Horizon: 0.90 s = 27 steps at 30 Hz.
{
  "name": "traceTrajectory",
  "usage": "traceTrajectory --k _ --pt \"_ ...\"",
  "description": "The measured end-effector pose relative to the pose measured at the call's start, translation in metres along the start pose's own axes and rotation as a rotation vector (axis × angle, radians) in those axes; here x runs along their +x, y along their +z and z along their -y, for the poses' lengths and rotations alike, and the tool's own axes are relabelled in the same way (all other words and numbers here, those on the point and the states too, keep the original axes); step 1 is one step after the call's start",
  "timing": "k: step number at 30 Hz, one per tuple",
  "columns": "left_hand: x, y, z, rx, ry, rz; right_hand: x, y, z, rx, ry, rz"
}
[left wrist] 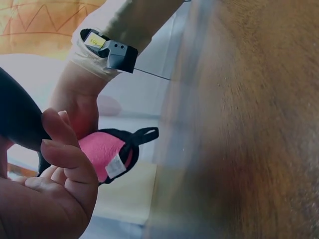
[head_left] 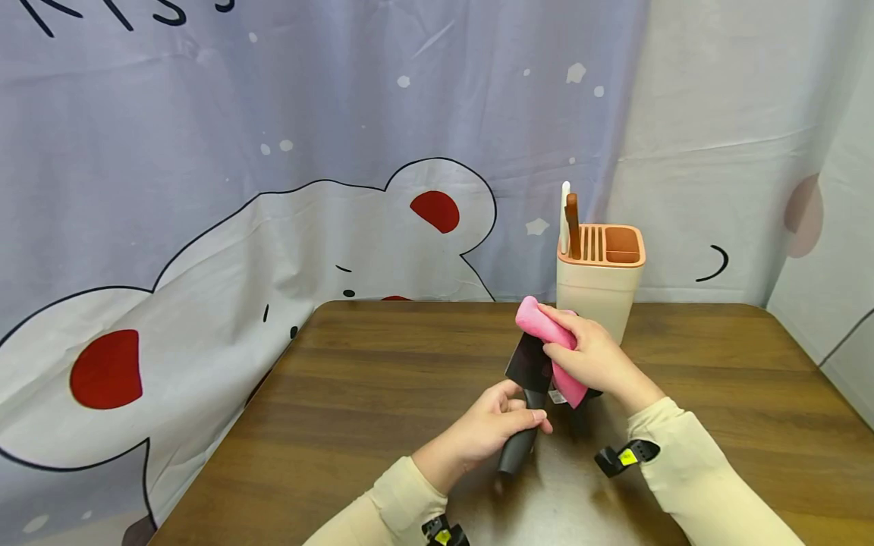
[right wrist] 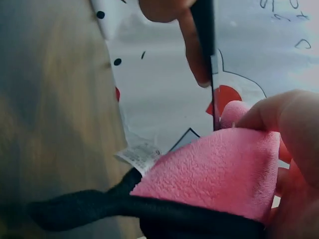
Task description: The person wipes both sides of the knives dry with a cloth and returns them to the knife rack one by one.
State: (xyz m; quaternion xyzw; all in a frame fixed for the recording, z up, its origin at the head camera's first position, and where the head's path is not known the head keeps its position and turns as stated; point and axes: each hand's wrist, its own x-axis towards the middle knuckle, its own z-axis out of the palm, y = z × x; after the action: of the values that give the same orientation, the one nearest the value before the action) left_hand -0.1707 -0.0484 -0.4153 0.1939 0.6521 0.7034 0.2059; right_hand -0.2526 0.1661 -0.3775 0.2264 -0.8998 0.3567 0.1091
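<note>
My left hand (head_left: 493,423) grips the dark grey handle of a cleaver (head_left: 526,365), whose broad dark blade points up and away above the table. My right hand (head_left: 592,355) holds a folded pink cloth (head_left: 539,322) at the blade's upper right side, covering part of it. In the right wrist view the cloth (right wrist: 214,174) shows a fluffy pink face, a black border with a loop and a white label (right wrist: 142,155); the blade appears edge-on behind it. The left wrist view shows left fingers (left wrist: 70,159) curled by the dark handle (left wrist: 20,112).
A cream knife holder (head_left: 594,292) with an orange slotted top stands at the back right of the brown wooden table (head_left: 382,364). Upright in it are a white handle (head_left: 564,216) and a brown handle (head_left: 573,227). A printed curtain (head_left: 307,243) hangs behind.
</note>
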Motion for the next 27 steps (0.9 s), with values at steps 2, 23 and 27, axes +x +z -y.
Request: traceTrajectory --k 2,23,27 --pt "0.0 0.0 -0.001 -0.004 -0.001 -0.017 0.0 0.003 0.001 0.01 -0.041 -0.007" --pt "0.008 -0.007 0.009 -0.047 0.092 -0.058 -0.017 0.007 0.049 0.05 -0.256 0.145" --pt "0.008 -0.007 0.01 -0.041 0.068 -0.068 -0.017 0.0 0.048 0.11 -0.245 0.192"
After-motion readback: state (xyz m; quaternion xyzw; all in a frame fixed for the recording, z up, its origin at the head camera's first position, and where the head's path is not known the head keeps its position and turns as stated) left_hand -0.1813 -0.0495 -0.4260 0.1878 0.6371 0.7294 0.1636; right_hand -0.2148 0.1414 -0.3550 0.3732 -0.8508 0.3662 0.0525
